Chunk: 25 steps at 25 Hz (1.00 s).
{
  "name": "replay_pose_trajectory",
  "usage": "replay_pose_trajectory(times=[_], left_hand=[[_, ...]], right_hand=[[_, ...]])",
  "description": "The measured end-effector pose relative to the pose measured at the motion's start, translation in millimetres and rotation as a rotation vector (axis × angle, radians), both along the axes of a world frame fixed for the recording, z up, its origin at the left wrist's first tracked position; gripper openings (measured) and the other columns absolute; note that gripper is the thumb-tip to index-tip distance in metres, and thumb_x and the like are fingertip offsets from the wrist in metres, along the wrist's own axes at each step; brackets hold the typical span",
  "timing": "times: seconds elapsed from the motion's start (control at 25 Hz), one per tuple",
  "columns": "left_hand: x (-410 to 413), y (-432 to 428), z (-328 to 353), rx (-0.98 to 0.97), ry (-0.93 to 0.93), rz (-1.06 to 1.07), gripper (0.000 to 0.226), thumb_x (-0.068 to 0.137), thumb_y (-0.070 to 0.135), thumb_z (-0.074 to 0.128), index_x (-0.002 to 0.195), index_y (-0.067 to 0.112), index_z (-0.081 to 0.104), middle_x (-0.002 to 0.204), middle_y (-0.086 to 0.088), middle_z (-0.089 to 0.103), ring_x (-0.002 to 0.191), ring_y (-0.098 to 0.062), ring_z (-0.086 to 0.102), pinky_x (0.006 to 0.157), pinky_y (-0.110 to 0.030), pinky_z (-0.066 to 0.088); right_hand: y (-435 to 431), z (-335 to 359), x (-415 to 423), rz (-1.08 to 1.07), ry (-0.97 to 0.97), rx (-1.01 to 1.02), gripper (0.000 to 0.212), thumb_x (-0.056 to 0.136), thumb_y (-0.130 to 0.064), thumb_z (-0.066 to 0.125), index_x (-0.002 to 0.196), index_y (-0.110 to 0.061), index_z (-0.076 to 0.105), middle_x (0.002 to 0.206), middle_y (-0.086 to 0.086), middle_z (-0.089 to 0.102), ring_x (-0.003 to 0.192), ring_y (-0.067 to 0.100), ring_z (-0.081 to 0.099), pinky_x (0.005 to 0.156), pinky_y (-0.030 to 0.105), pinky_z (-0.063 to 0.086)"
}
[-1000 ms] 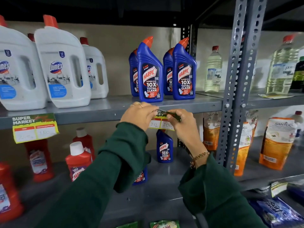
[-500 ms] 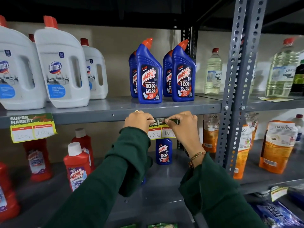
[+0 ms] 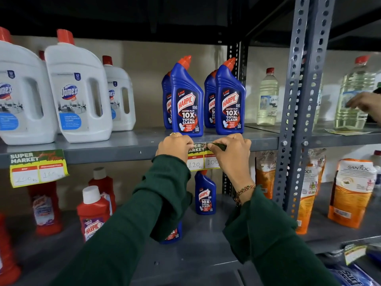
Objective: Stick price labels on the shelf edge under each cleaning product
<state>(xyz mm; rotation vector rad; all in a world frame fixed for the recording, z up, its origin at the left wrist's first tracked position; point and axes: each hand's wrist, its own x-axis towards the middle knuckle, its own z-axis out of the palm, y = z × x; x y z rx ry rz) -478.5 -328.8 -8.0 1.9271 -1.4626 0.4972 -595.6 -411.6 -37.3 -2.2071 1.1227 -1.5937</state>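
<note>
Both hands press a price label against the front edge of the grey shelf, directly under the blue Harpic bottles. Left hand has its fingers curled over the label's left end, pinching it to the shelf lip; a ring shows on one finger. Right hand is curled too, thumb and fingertips gripping the label's top right corner, which is folded or peeling away from the edge (can't tell which). The label reads SUPER MARKET on top, with two white boxes below, handwritten 120 and 100. Its lower part hangs below the shelf lip.

A second price label, same design, is already stuck on the shelf edge to the left, under the white Domex jugs; its bottom hangs below the lip as well.

Both arms wear dark green sleeves; a braided bracelet sits on the right wrist. Lower shelf holds red Harpic bottles and a small blue Harpic bottle. Orange pouches stand on the lower right, behind the perforated grey upright. Another person's hand touches a clear bottle at the far right.
</note>
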Motion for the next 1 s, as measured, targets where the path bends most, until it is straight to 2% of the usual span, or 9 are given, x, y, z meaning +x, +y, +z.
replay_pose_trajectory(times=[0.08, 0.16, 0.24, 0.32, 0.44, 0.56, 0.72, 1.0], left_hand=[[0.4, -2.1, -4.5, -0.067, -0.037, 0.019, 0.015, 0.09, 0.018, 0.054, 0.099, 0.008, 0.062, 0.112, -0.012, 0.06, 0.106, -0.028, 0.051, 0.087, -0.04, 0.045], [1.5, -5.1, -8.3, -0.126, -0.082, 0.026, 0.021, 0.087, 0.017, 0.059, 0.107, 0.01, 0.059, 0.121, -0.01, 0.056, 0.114, -0.029, 0.045, 0.094, -0.041, 0.04], [3.2, -8.6, -10.7, -0.132, -0.068, -0.018, 0.029, 0.087, 0.021, 0.059, 0.115, 0.012, 0.056, 0.125, -0.009, 0.058, 0.117, -0.029, 0.046, 0.098, -0.041, 0.039], [4.3, -12.1, -15.4, -0.13, -0.067, -0.027, 0.034, 0.088, 0.032, 0.056, 0.116, 0.013, 0.057, 0.123, -0.009, 0.062, 0.115, -0.028, 0.051, 0.098, -0.041, 0.04], [5.6, -14.7, -15.8, -0.089, -0.09, 0.02, 0.036, 0.09, 0.04, 0.05, 0.117, 0.017, 0.057, 0.124, -0.006, 0.062, 0.115, -0.026, 0.051, 0.099, -0.041, 0.039], [8.4, -9.6, -8.0, -0.005, -0.075, 0.012, 0.035, 0.091, 0.039, 0.048, 0.118, 0.018, 0.057, 0.124, -0.006, 0.062, 0.113, -0.025, 0.052, 0.098, -0.04, 0.041], [14.0, -3.0, 0.0, 0.068, 0.023, 0.032, 0.028, 0.091, 0.038, 0.049, 0.115, 0.026, 0.058, 0.117, -0.007, 0.066, 0.104, -0.027, 0.058, 0.09, -0.039, 0.048], [32.1, -0.1, 5.8, 0.191, -0.024, -0.063, 0.029, 0.095, 0.024, 0.045, 0.123, 0.026, 0.051, 0.122, -0.012, 0.061, 0.113, -0.03, 0.052, 0.095, -0.041, 0.049]], right_hand=[[1.3, -2.8, -0.3, -0.055, 0.011, -0.036, 0.028, 0.08, -0.036, 0.068, 0.101, -0.017, 0.067, 0.111, 0.009, 0.055, 0.109, 0.03, 0.041, 0.082, 0.035, 0.033], [1.8, -4.2, -1.4, -0.085, 0.029, -0.109, 0.041, 0.079, -0.035, 0.069, 0.113, -0.015, 0.059, 0.122, 0.011, 0.055, 0.118, 0.03, 0.04, 0.094, 0.042, 0.037], [-1.9, -2.2, -0.1, -0.021, 0.087, -0.165, 0.048, 0.082, -0.03, 0.067, 0.123, -0.01, 0.053, 0.131, 0.012, 0.055, 0.129, 0.029, 0.038, 0.11, 0.046, 0.027], [-4.4, -0.8, 3.5, 0.038, 0.165, -0.168, 0.045, 0.086, -0.035, 0.061, 0.123, -0.009, 0.054, 0.13, 0.012, 0.058, 0.13, 0.027, 0.042, 0.115, 0.045, 0.02], [-10.1, -3.6, 5.9, -0.009, 0.182, -0.231, 0.042, 0.085, -0.046, 0.058, 0.11, -0.012, 0.064, 0.111, 0.01, 0.07, 0.109, 0.025, 0.058, 0.106, 0.044, 0.037], [-12.5, -0.7, 1.1, 0.005, 0.147, -0.231, 0.038, 0.082, -0.044, 0.062, 0.103, -0.013, 0.069, 0.1, 0.009, 0.074, 0.098, 0.025, 0.063, 0.096, 0.04, 0.043], [-12.1, 3.6, -3.3, 0.064, 0.124, -0.194, 0.026, 0.086, -0.032, 0.062, 0.103, -0.014, 0.069, 0.101, 0.007, 0.074, 0.099, 0.024, 0.062, 0.093, 0.042, 0.048], [-15.3, 1.2, -6.7, 0.108, 0.176, -0.18, 0.024, 0.092, -0.008, 0.05, 0.11, -0.011, 0.065, 0.107, 0.012, 0.072, 0.1, 0.029, 0.061, 0.093, 0.045, 0.048]])
